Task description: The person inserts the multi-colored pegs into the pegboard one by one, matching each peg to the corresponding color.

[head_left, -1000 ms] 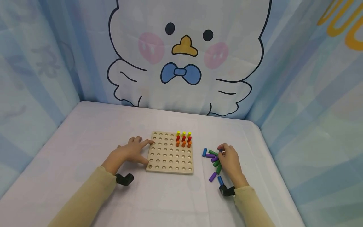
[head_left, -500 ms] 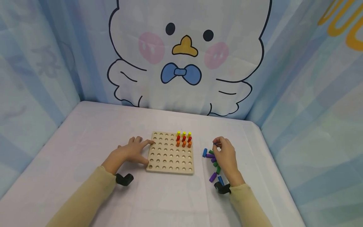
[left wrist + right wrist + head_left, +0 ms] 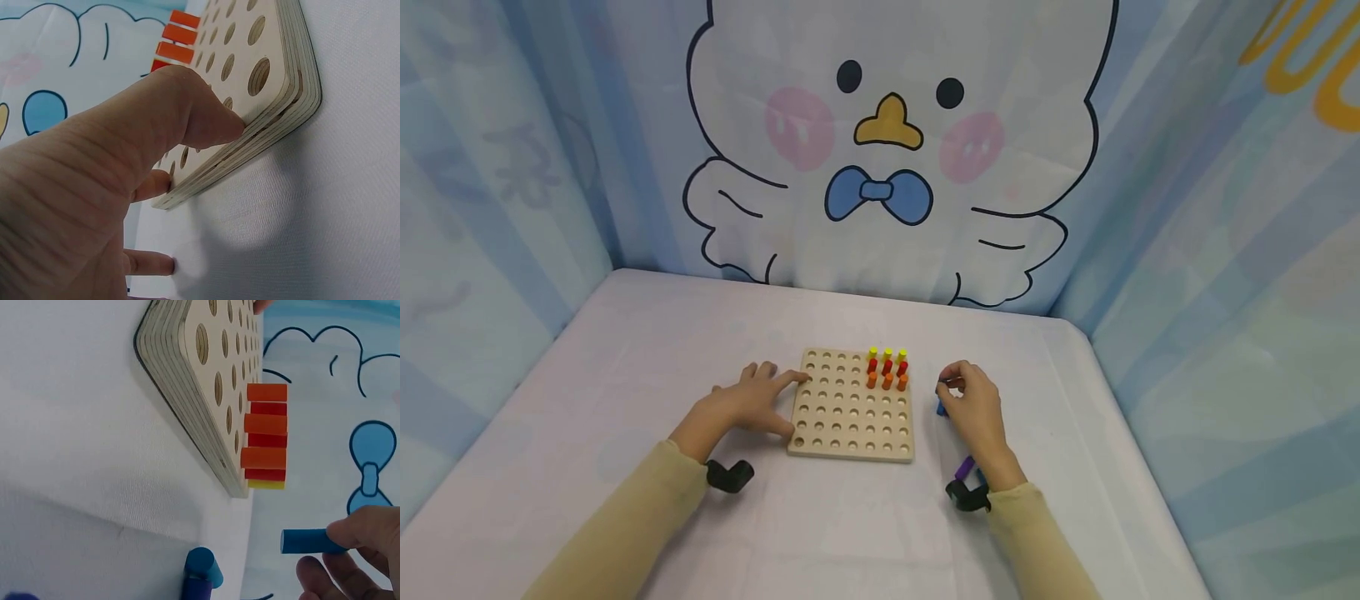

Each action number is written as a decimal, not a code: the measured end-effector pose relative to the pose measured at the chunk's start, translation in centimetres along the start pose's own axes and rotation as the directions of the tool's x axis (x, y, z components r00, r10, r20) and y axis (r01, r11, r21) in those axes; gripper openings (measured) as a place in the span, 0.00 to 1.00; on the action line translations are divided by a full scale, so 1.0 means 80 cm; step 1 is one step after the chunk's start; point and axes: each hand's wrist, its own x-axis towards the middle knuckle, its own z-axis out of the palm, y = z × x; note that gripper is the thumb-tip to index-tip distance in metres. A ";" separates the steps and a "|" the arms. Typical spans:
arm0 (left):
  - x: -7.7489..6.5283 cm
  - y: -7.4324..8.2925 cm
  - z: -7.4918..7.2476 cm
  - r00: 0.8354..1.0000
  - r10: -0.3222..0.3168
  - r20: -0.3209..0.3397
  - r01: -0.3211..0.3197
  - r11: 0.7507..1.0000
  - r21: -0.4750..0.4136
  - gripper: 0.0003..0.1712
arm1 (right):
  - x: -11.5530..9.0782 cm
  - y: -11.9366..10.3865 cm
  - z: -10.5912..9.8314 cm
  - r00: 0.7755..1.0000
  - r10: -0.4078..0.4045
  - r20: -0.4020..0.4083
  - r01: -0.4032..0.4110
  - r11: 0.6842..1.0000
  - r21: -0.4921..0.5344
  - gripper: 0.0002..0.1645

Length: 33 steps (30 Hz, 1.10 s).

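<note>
A square wooden pegboard (image 3: 831, 417) with rows of round holes lies mid-table. At its back right corner stand yellow pegs (image 3: 887, 354), red pegs (image 3: 887, 367) and orange pegs (image 3: 887, 382), in three short rows. My left hand (image 3: 737, 408) rests at the board's left side, thumb and index finger touching its edge, the other fingers spread. To the right of the board, my right hand (image 3: 977, 408) pinches a blue peg (image 3: 306, 541) between thumb and fingers, above the table. Another blue peg (image 3: 201, 565) lies below it, touching a purple one (image 3: 197, 589).
Beyond the right wrist, a purple peg (image 3: 965, 467) and part of a blue one lie on the white tablecloth (image 3: 850, 517). Other loose pegs are hidden under the right hand. A printed curtain (image 3: 880, 250) hangs behind the table.
My right hand has lifted the blue peg from the loose pile and moved left toward the board, covering most of the pile. My left hand and the board look still.
</note>
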 end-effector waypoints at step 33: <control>0.006 -0.001 0.004 1.000 -0.018 -0.005 0.018 1.000 0.012 0.55 | -0.004 -0.011 0.040 0.999 0.005 0.044 0.001 0.992 -0.129 0.06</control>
